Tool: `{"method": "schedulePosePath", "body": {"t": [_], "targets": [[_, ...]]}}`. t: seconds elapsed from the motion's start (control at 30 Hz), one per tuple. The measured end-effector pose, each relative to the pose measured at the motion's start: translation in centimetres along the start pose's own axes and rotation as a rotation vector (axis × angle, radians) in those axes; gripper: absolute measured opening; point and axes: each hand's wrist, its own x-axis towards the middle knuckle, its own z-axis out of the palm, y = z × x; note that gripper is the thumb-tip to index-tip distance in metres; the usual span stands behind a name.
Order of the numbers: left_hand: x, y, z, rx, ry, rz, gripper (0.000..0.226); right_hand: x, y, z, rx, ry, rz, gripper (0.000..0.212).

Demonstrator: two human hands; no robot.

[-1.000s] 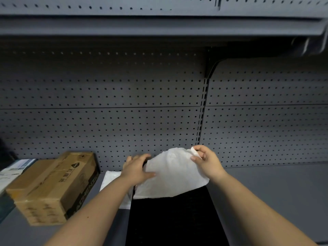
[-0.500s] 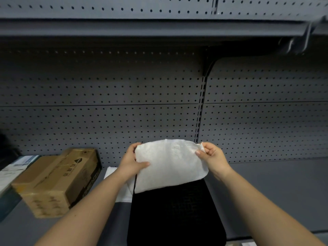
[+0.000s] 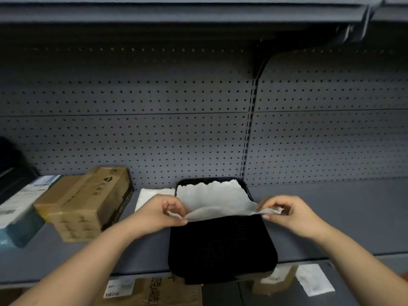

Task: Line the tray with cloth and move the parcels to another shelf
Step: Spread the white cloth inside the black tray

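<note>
Lining in progress: white cloth (image 3: 212, 195) covers only the far half of the black tray (image 3: 220, 244); near half bare. Left hand (image 3: 161, 214) pinches the cloth's near left corner between thumb and fingers; right hand (image 3: 289, 214) pinches the near right corner. Held edge sits lifted above the tray floor, far edge rumpled against the back rim.

Tray rests on the grey shelf (image 3: 331, 217), near end overhanging the front lip. Its long axis runs front to back, toward the pegboard.

Judgement: lining about half done. Parcels not yet moved: cardboard box (image 3: 86, 202) and flatter labelled parcel (image 3: 19, 204) sit left of the tray. A second white sheet (image 3: 152, 195) lies just left of it.
</note>
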Motion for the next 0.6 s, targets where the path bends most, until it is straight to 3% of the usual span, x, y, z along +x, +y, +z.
{"method": "schedulePosePath", "body": {"t": [0.1, 0.2, 0.3, 0.4, 0.47, 0.6], "targets": [[-1.5, -0.9, 1.2, 0.123, -0.038, 0.005, 0.022, -1.7, 0.5, 0.8, -0.152, -0.079, 0.001, 0.03], [-2.8, -1.5, 1.7, 0.468, -0.093, 0.052, 0.039, -2.7, 1.1, 1.7, -0.302, -0.168, -0.01, 0.047], [-4.2, -1.2, 2.5, 0.678, -0.168, 0.092, 0.029, -3.3, 1.3, 2.3, -0.419, -0.267, 0.005, 0.058], [-5.0, -1.1, 2.5, 0.795, -0.215, 0.106, 0.074, -3.4, 0.9, 2.2, -0.477, -0.375, 0.053, 0.056], [-4.9, -0.8, 2.0, 0.779, -0.216, 0.104, 0.085, -3.0, -0.2, 1.4, -0.485, -0.448, 0.106, 0.056], [-2.3, 0.3, 1.4, 0.696, -0.066, 0.117, 0.056, -0.5, -3.1, -1.1, -0.394, -0.561, 0.179, 0.065]]}}
